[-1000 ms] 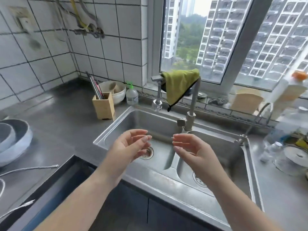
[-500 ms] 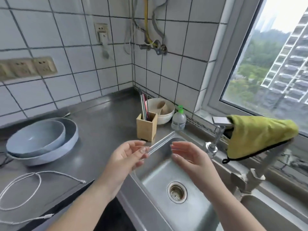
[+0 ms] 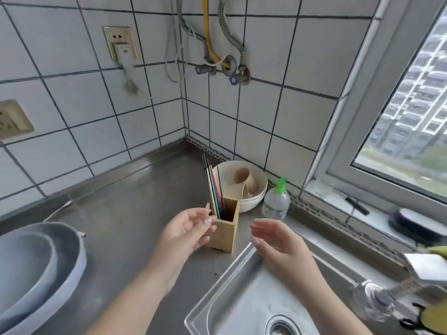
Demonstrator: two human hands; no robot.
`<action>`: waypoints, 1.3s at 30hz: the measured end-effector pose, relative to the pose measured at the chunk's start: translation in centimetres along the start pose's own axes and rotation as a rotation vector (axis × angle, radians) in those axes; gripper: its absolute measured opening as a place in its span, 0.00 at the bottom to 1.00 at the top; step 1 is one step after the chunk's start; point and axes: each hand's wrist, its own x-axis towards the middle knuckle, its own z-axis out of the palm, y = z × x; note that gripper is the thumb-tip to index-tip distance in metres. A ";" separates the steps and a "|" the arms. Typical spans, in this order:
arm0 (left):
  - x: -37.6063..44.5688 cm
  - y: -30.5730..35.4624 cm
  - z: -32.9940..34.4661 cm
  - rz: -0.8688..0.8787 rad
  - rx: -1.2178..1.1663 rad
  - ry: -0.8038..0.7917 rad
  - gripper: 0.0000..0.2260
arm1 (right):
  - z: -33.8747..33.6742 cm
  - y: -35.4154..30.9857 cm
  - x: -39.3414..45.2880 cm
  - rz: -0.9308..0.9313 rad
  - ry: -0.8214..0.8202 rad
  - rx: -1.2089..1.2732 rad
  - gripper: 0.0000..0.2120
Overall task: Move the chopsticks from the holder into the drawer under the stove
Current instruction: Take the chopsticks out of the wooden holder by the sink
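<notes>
Two bare hands reach toward the chopstick box.

The left hand (image 3: 187, 232) is open, palm turned in, fingers just beside the wooden holder (image 3: 225, 227). The right hand (image 3: 275, 240) is open too, holding nothing, above the sink (image 3: 244, 303) edge. The chopsticks (image 3: 214, 189) stand tilted in the holder on the counter (image 3: 125, 204).

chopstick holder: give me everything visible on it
The holder is a small square box, light wood by the look, open-topped with a lower front wall. It stands upright on the steel counter, by the sink corner, before the cream bowls. Chopsticks lean left inside. The open left hand overlaps its left side; contact unclear.
</notes>
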 end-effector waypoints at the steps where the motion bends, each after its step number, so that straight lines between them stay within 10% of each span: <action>1: 1.5 0.2 -0.5 0.003 0.005 0.000 0.07 | 0.5 0.2 1.1 0.010 0.001 -0.005 0.12; 14: 15.8 -3.1 -0.5 0.107 0.270 0.085 0.15 | 5.5 2.7 14.8 0.105 0.057 -0.192 0.21; 24: 19.8 -6.2 0.0 0.110 0.362 0.156 0.10 | 7.9 5.3 21.6 0.091 -0.207 -0.242 0.28; 39: 19.6 -6.5 0.5 0.175 0.306 0.093 0.06 | 7.5 6.2 21.5 -0.017 -0.237 -0.313 0.11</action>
